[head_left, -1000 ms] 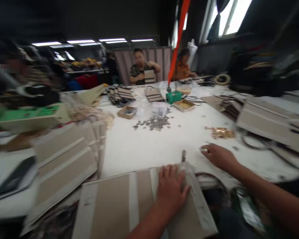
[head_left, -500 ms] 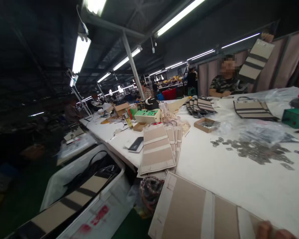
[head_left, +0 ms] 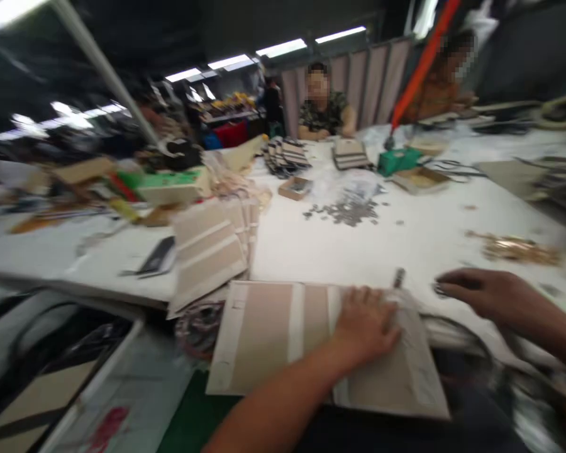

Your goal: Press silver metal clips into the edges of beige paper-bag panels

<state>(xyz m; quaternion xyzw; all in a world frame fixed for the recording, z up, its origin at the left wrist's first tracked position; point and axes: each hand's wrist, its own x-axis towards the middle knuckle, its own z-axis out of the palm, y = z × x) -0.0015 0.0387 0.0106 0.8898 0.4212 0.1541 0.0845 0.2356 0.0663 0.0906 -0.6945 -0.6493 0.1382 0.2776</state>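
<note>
A beige panel with pale cross strips (head_left: 268, 327) lies at the table's near edge. My left hand (head_left: 365, 324) rests on its right half, fingers spread flat. To the right of the panel, my right hand (head_left: 471, 289) is over the white table (head_left: 283, 251), its fingers curled together at a small dark metallic piece (head_left: 438, 288). Another small dark piece (head_left: 399, 277) stands by the panel's far edge. Behind and left of the panel sits a stack of similar beige panels (head_left: 207, 251).
Flat metal pieces (head_left: 349, 211) lie scattered mid-table, gold-coloured pieces (head_left: 521, 250) at the right. A white bin (head_left: 122, 377) stands lower left. Two people sit across the table. A green box (head_left: 399, 162) and open cardboard box (head_left: 419, 180) are at the back.
The view has swung to the right. My left hand and forearm now lie across the panel, and my right hand shows beside it. The person opposite no longer holds up a striped panel.
</note>
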